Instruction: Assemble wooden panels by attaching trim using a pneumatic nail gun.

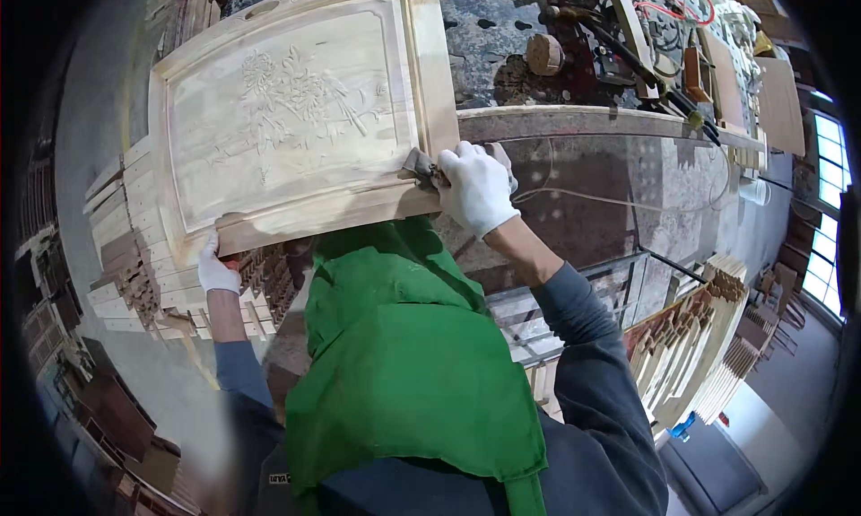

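Observation:
A pale wooden door panel (296,112) with a raised frame and carved flowers lies in front of me. My left hand (217,266), in a white glove, grips its near left corner, the thumb at the edge and the other fingers mostly hidden. At the near right corner, my right hand (477,186), also gloved, is closed round a grey-brown piece (419,166) that looks like folded sandpaper. That piece rests against the frame's inner moulding. Part of it is covered by my fingers.
Stacked wooden strips (152,256) stand on the left, beneath the panel's corner. Beyond the panel, a stained bench top (489,40) carries a round wooden block (544,55), tools and a red cable (686,13). A wooden rail (583,121) runs rightward. More timber (691,336) is stacked at the right.

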A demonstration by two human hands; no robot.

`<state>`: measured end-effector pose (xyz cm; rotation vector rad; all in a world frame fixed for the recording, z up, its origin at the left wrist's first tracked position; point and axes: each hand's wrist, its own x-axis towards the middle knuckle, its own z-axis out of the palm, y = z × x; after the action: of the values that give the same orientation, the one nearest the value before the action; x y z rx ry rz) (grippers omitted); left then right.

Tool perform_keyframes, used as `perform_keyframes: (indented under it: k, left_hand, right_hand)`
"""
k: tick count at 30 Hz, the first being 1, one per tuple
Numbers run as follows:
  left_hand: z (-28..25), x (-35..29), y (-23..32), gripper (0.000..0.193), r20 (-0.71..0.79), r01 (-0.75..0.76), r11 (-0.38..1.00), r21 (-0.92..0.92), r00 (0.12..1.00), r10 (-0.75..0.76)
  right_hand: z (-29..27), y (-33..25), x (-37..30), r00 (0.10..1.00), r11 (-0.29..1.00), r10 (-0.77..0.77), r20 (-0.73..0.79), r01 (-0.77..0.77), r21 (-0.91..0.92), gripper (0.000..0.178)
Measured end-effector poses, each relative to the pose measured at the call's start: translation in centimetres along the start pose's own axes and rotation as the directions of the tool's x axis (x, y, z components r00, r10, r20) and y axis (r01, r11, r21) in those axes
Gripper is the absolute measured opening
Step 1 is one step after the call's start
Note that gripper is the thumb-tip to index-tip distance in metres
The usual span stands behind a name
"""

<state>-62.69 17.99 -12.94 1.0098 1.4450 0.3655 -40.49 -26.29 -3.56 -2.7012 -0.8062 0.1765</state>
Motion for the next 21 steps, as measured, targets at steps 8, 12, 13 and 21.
perform_keyframes:
  k: [8,12,13,21]
  left_hand:
    - [-1.2,2.4,-0.5,0.028,-0.031,-0.016,0.994,-0.11,0.999,0.013]
    - [-2.2,2.5,-2.3,0.029,0.018,0.001,0.985,-0.175,1.0,0.002]
    - [-2.0,3.2,-1.5,0.029,0.018,-0.001,0.98,-0.197,1.0,0.005]
    - [-0.4,-0.4,-0.4,0.029,-0.021,0.029,0.984,-0.173,0.999,-0.033]
  right_hand:
    - [-1.8,1.1,-3.0,0.982,0.989,-0.116,0.151,0.128,-0.076,0.017]
    - [-1.8,4.1,-6.4,0.941,0.98,-0.042,0.336,0.105,-0.171,0.016]
    - [-1.6,4.9,-6.1,0.883,0.976,0.004,0.47,0.098,-0.192,0.017]
    - [-9.1,0.6,5.5,0.913,0.403,0.382,0.145,-0.306,0.862,0.026]
